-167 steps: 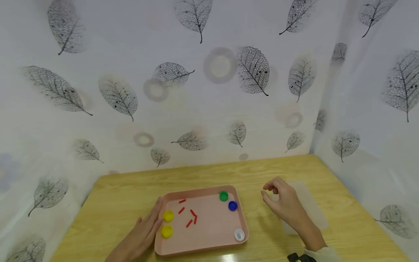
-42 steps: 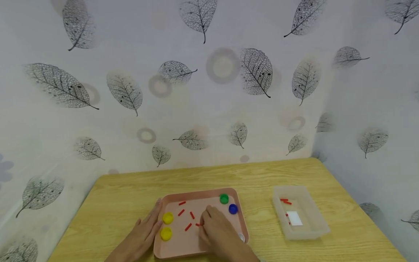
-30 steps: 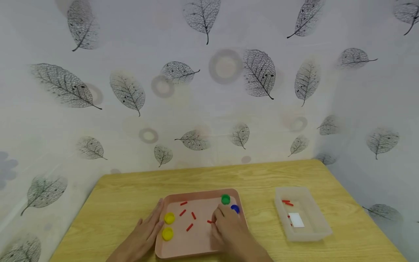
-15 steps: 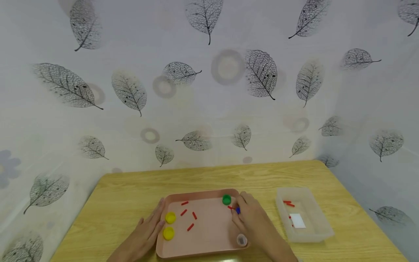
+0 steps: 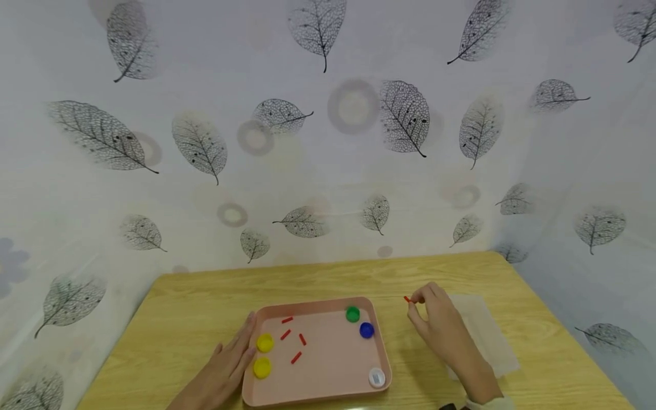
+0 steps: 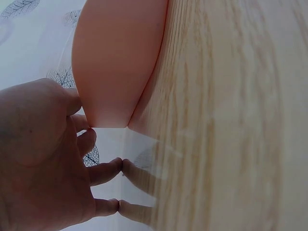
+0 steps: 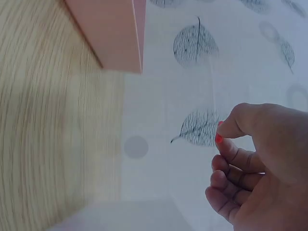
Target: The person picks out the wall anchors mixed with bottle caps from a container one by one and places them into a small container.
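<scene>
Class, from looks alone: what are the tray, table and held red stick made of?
Tray: probably moulded plastic, smooth and satin, with rounded corners. Table: wood or wood-look laminate, glossy; it shows grain and reflections. Stick: perhaps plastic, evenly red; too small to tell its finish.

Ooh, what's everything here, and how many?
Leaf prints: many, dark, on wall
Table: one, yellowish, foreground
Tray: one, pink, on table
Yellow caps: two, yellow, tray's left
Green cap: one, green, tray's far right
Blue cap: one, blue, beside green
White cap: one, white, tray's near right
Red sticks: five visible, red, four in tray, one held
Box: one, whitish, table's right
Sleeve: one, pale, bottom edge
Left hand: one, at tray's left edge
Right hand: one, pinching red stick
</scene>
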A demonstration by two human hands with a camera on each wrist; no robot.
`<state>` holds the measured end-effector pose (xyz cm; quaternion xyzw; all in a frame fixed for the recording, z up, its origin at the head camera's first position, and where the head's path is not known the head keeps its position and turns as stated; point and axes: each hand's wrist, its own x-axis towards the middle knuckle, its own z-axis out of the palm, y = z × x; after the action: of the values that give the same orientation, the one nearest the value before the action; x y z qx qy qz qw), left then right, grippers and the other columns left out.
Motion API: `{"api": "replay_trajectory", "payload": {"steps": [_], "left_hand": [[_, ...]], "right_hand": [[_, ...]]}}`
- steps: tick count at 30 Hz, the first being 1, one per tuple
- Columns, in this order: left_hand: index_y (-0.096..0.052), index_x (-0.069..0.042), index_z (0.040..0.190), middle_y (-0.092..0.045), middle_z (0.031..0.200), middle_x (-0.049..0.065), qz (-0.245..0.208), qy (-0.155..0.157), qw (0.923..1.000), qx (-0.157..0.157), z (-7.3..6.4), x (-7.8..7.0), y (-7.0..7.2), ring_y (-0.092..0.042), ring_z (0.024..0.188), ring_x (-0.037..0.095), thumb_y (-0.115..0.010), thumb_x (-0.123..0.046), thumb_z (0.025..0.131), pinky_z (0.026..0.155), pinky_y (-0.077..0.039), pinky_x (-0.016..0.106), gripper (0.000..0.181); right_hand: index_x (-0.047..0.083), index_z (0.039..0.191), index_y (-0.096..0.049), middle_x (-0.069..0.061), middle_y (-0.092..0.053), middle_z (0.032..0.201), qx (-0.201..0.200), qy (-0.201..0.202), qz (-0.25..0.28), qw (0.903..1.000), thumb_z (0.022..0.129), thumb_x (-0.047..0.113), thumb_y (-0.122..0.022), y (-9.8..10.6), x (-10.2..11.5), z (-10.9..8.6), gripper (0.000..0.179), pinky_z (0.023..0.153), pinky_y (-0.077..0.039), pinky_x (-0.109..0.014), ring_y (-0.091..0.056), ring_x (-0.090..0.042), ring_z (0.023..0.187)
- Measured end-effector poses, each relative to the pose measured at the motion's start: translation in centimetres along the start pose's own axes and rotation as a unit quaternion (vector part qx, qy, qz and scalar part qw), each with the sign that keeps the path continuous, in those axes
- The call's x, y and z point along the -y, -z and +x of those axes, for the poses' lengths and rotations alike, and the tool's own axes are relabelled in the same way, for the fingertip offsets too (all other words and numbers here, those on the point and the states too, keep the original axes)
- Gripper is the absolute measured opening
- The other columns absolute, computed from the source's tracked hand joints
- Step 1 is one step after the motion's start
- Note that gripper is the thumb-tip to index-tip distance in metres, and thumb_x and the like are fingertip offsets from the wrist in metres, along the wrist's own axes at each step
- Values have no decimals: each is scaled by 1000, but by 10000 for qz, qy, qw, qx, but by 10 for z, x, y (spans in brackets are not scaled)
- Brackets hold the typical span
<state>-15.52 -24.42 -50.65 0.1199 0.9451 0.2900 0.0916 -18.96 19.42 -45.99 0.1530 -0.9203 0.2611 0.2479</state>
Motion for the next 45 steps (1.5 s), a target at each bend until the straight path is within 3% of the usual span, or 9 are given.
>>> {"api": "replay_trajectory", "payload": {"steps": [5,16,23,31,45], "left_hand": [[0,-24,167,-4,171,-2,36,9,10000,2,0,2,-2,-24,153,34,-26,-50,112,109,-9,82,66],[1,-25,166,-4,171,-2,-27,-21,10000,17,0,3,-1,-24,153,33,-27,-50,112,109,-8,82,66],[1,-25,166,-3,171,-2,-35,9,10000,58,1,2,-1,-24,153,34,-26,-51,112,109,-8,82,66],[1,-26,166,-3,171,-2,-44,121,9999,99,0,1,0,-22,154,34,-26,-54,111,109,-8,82,67],[0,-25,166,-4,171,-1,-27,91,10000,22,-1,0,-1,-23,153,34,-26,-52,112,109,-9,81,66]], "right_hand": [[5,89,-65,-5,-60,89,-238,16,-192,9995,87,-3,-71,7,-24,-2,10,64,-54,-37,-59,-22,83],[1,87,-65,-8,-60,87,-309,-556,-222,9977,85,-2,-70,28,-60,-8,7,66,-51,-45,-60,-28,79],[0,94,-65,-11,-62,93,251,-1105,-39,9936,90,3,-65,43,-65,-12,5,71,-53,-48,-62,-32,85],[1,90,-66,-9,-61,90,613,-1224,-117,9905,90,4,-68,48,-72,-13,4,69,-51,-43,-59,-25,81],[2,97,-68,-8,-62,96,598,-1160,116,9914,93,7,-68,46,-67,-11,6,75,-54,-45,-62,-28,87]]}}
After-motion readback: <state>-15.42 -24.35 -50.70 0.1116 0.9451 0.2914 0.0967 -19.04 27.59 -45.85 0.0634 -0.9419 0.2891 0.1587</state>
